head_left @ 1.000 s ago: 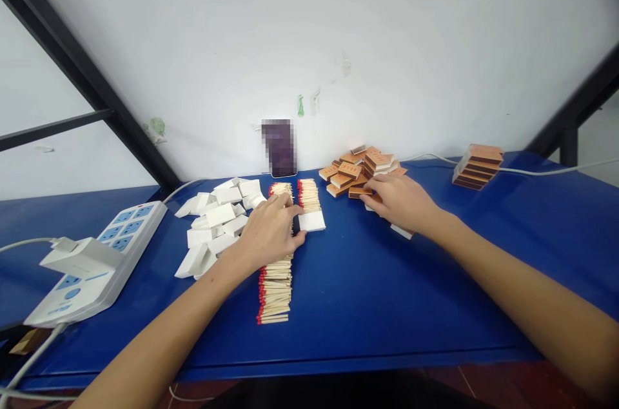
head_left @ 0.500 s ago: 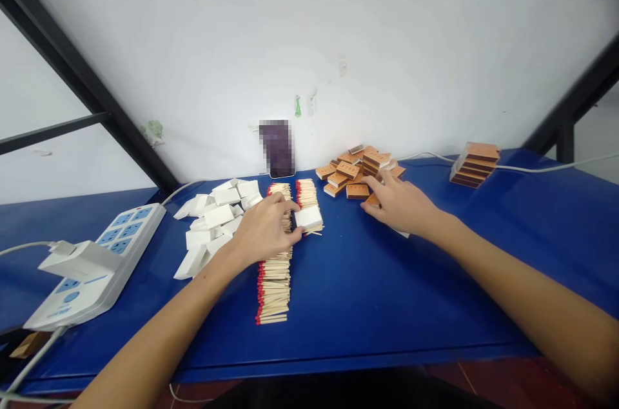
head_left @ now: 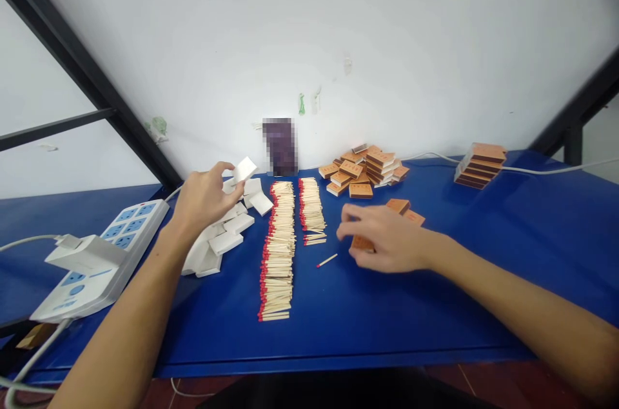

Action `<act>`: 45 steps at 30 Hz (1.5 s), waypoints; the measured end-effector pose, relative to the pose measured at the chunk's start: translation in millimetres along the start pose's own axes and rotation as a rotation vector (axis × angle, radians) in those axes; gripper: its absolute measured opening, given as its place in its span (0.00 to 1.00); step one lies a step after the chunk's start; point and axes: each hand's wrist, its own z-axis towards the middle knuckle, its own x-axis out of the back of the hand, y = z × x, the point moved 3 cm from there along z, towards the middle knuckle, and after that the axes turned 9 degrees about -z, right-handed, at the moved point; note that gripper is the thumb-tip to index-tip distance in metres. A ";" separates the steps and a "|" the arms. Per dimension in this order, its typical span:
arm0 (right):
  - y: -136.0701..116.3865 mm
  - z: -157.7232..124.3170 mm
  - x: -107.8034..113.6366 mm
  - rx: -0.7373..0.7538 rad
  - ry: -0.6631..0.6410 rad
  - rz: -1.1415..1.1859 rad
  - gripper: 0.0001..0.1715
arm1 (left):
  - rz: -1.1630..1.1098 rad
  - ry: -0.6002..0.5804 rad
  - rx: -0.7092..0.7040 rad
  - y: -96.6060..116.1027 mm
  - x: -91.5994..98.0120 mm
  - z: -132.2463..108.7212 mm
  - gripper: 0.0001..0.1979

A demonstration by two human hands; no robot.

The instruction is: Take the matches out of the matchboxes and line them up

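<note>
My left hand (head_left: pixel 203 196) is raised over the heap of white inner trays (head_left: pixel 227 231) and pinches one white tray (head_left: pixel 244 169) at its fingertips. My right hand (head_left: pixel 382 238) rests on the blue table (head_left: pixel 435 293) with its fingers curled round an orange matchbox sleeve (head_left: pixel 362 243). Two more orange sleeves (head_left: pixel 405 209) lie just behind that hand. Between my hands run a long row of red-tipped matches (head_left: pixel 278 254) and a shorter row (head_left: pixel 311 210). A single match (head_left: pixel 327 260) lies loose near my right fingers.
A pile of orange matchboxes (head_left: pixel 365 169) sits at the back by the white wall, and a neat stack (head_left: pixel 480 165) stands far right. A white power strip (head_left: pixel 91 254) with a plugged adapter lies at the left. A dark phone (head_left: pixel 280 146) leans on the wall.
My left hand left the match rows and rose to the left with a white tray. My right hand drew back from the orange pile toward me with a sleeve; a loose match appeared.
</note>
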 end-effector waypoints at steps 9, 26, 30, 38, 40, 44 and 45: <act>-23.0 7.6 -22.4 0.096 -0.093 0.116 0.25 | -0.170 -0.135 0.013 -50.3 15.8 -3.9 0.22; -21.3 13.9 -28.3 0.001 -0.021 0.097 0.22 | -0.118 -0.093 -0.132 -28.6 9.9 -2.1 0.21; -20.2 13.1 -27.0 0.001 -0.015 0.117 0.22 | -0.113 -0.115 -0.332 5.2 -11.2 -5.4 0.21; -17.1 11.5 -29.4 -0.080 -0.016 0.083 0.26 | -0.140 -0.325 -0.402 19.3 -44.3 -12.2 0.20; -15.4 11.2 -31.0 -0.107 0.006 0.067 0.27 | -0.115 -0.338 -0.383 16.1 -44.3 -11.2 0.20; -12.6 10.8 -32.6 -0.143 0.047 0.061 0.27 | -0.109 -0.347 -0.367 8.2 -40.1 -9.1 0.20; -12.2 10.8 -32.6 -0.150 0.052 0.068 0.27 | -0.119 -0.354 -0.362 6.0 -39.1 -8.7 0.20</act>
